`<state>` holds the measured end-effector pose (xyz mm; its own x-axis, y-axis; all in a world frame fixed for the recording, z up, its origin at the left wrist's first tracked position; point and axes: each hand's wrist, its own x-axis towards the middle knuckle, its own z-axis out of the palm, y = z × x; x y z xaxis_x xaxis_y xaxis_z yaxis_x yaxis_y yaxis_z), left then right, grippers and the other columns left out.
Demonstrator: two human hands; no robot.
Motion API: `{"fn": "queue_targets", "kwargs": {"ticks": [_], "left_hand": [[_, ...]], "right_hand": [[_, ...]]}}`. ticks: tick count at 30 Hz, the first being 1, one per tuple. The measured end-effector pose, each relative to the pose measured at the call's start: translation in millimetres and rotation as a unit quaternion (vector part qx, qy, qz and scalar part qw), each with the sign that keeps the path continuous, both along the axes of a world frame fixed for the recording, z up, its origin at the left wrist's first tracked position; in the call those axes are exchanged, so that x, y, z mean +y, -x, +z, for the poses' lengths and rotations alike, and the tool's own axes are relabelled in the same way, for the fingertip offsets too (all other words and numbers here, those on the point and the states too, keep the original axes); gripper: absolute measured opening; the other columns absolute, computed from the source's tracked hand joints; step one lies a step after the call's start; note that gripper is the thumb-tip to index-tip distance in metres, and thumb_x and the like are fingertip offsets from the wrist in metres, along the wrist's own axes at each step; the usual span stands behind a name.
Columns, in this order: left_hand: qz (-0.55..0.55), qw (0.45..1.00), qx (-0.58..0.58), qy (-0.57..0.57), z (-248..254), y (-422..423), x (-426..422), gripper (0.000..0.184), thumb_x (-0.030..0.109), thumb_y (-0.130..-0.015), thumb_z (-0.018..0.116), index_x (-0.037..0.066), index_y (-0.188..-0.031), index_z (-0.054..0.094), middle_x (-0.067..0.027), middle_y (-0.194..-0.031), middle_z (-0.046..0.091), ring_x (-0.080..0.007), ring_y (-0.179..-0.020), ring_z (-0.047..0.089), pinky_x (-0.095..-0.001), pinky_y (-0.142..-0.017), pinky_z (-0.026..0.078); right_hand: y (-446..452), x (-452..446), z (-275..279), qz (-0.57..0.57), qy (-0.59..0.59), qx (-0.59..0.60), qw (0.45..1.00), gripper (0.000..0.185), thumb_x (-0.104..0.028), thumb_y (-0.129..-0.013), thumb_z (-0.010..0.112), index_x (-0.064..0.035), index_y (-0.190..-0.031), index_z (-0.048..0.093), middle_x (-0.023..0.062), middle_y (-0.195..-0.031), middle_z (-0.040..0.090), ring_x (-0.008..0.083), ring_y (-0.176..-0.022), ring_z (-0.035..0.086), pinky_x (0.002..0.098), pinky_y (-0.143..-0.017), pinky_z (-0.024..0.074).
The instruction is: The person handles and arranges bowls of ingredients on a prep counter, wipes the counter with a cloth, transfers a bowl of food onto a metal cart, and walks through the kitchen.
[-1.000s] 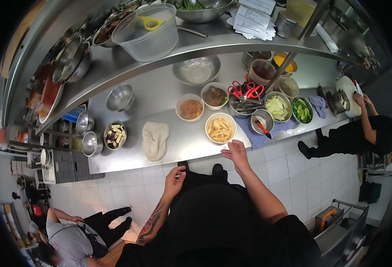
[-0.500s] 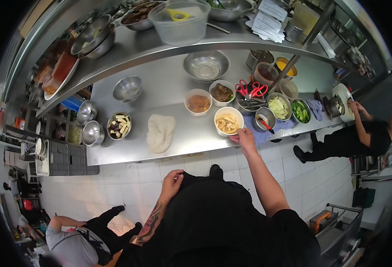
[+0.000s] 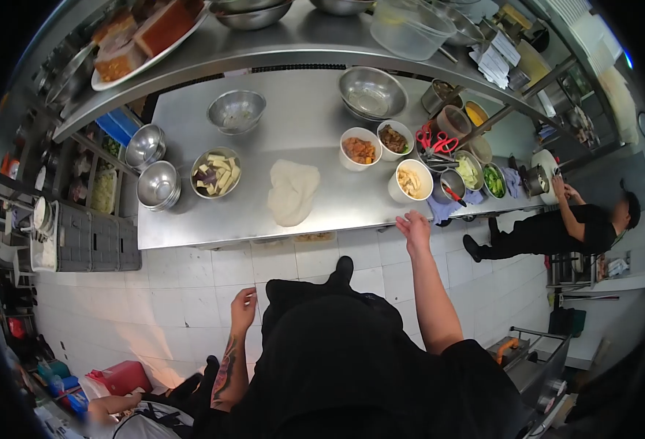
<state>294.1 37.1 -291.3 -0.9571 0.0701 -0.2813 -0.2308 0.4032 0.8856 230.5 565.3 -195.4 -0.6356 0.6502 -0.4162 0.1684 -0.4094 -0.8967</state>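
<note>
My right hand (image 3: 415, 230) hangs just off the steel table's front edge, its fingers apart and holding nothing, nearest to a white tub of pale yellow strips (image 3: 411, 181). Behind that tub stand a tub of orange-brown pieces (image 3: 360, 150) and one of dark brown food (image 3: 394, 140). Low over the floor, my left hand (image 3: 244, 307) has loosely curled fingers with nothing seen in them. On the table (image 3: 322, 212) lies a crumpled off-white cloth (image 3: 293, 192); a bowl of pale and purple chunks (image 3: 216, 174) is to its left.
Empty steel bowls (image 3: 236, 112) sit on the table and at its left end. Red scissors (image 3: 437, 139), a red brush (image 3: 453, 193) and green vegetables (image 3: 494, 181) are at right. A co-worker (image 3: 586, 223) stands far right, another person (image 3: 150, 421) lower left. A shelf (image 3: 293, 50) overhangs the back.
The view has swung left. My right hand has drawn back from the tub of yellow strips, which it was touching or nearly touching half a second ago. My left hand has moved away from my body.
</note>
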Motion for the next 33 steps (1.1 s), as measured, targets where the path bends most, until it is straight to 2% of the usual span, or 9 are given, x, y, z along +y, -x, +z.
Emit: {"fn": "queue_targets", "kwargs": {"ticks": [6,8,9,11,14,18,20,27,33], "left_hand": [[0.117,0.968,-0.192,0.111,-182,-107,-154,0.025,0.021,-0.087,0.056,-0.001,-0.091,0.067,-0.0124,-0.076,0.068,-0.0215,-0.062,0.064,-0.0321,-0.06,0.053],[0.153,0.925,-0.318,0.143,-188,-141,-176,0.027,0.023,-0.084,0.051,0.0,-0.079,0.066,-0.0121,-0.066,0.065,-0.0222,-0.051,0.06,-0.0348,-0.049,0.051],[0.201,0.898,-0.365,0.141,-177,-155,-174,0.027,0.022,-0.083,0.049,0.001,-0.074,0.064,-0.0117,-0.061,0.063,-0.0224,-0.047,0.058,-0.0361,-0.044,0.049],[0.109,0.925,-0.341,0.127,-172,-175,-176,0.021,0.021,-0.082,0.052,0.004,-0.072,0.062,-0.0078,-0.056,0.057,-0.0189,-0.046,0.055,-0.0335,-0.038,0.044],[-0.004,0.982,-0.167,0.088,-179,-199,-169,0.019,0.02,-0.084,0.053,0.006,-0.075,0.061,-0.0033,-0.06,0.055,-0.0147,-0.048,0.054,-0.0298,-0.037,0.039],[0.054,0.958,-0.279,0.031,-116,-175,-106,0.018,0.021,-0.086,0.054,0.007,-0.078,0.062,-0.0022,-0.067,0.058,-0.0135,-0.053,0.056,-0.0292,-0.039,0.039],[0.079,0.95,-0.302,0.001,-119,-166,-85,0.017,0.021,-0.087,0.055,0.006,-0.086,0.063,-0.002,-0.071,0.059,-0.0127,-0.058,0.058,-0.0285,-0.04,0.041],[0.07,0.97,-0.233,0.017,-109,-104,-16,0.027,0.025,-0.092,0.061,0.002,-0.105,0.064,-0.0054,-0.082,0.066,-0.0142,-0.068,0.063,-0.0286,-0.048,0.046],[0.126,0.952,-0.276,-0.039,-75,-29,47,0.031,0.029,-0.094,0.057,0.006,-0.114,0.06,-0.0051,-0.103,0.067,-0.0147,-0.088,0.063,-0.0322,-0.069,0.05]], "right_hand": [[9,-17,-26,0.097,-0.098,-0.094,0.986,0.034,-0.025,-0.09,0.062,-0.0006,-0.113,0.055,0.0125,-0.104,0.059,0.0285,-0.088,0.067,0.0348,-0.075,0.0533],[8,-21,-64,0.274,-0.463,-0.167,0.827,0.039,-0.03,-0.086,0.065,-0.0024,-0.113,0.058,0.0168,-0.112,0.061,0.0351,-0.091,0.065,0.0393,-0.078,0.0514],[5,-33,-55,0.27,-0.465,-0.165,0.827,0.039,-0.03,-0.086,0.065,-0.0024,-0.113,0.058,0.0168,-0.112,0.061,0.0351,-0.091,0.065,0.0393,-0.078,0.0514],[-1,-72,-19,0.349,-0.68,-0.217,0.608,0.041,-0.031,-0.084,0.067,-0.0027,-0.113,0.059,0.0185,-0.112,0.063,0.0408,-0.096,0.063,0.0389,-0.081,0.0513],[-8,-77,-41,0.301,-0.719,-0.197,0.595,0.043,-0.032,-0.082,0.067,-0.003,-0.113,0.058,0.0187,-0.106,0.066,0.0452,-0.089,0.062,0.0402,-0.077,0.0521],[3,-27,-51,0.32,-0.567,-0.185,0.736,0.044,-0.036,-0.086,0.065,-0.003,-0.113,0.054,0.0178,-0.103,0.067,0.0365,-0.081,0.067,0.0376,-0.067,0.0545],[8,-6,-28,0.094,-0.077,-0.102,0.987,0.043,-0.038,-0.09,0.062,-0.0021,-0.11,0.05,0.0163,-0.102,0.067,0.0236,-0.066,0.067,0.0329,-0.051,0.0522],[24,60,6,-0.072,-0.119,-0.047,0.989,0.036,-0.04,-0.092,0.061,-0.0064,-0.099,0.052,0.0083,-0.089,0.063,0.0186,-0.063,0.065,0.0302,-0.051,0.0529],[29,83,-18,0.065,-0.013,-0.064,0.996,0.026,-0.027,-0.092,0.061,-0.0045,-0.092,0.05,0.0099,-0.087,0.062,0.0216,-0.07,0.068,0.0297,-0.057,0.0575]]}}
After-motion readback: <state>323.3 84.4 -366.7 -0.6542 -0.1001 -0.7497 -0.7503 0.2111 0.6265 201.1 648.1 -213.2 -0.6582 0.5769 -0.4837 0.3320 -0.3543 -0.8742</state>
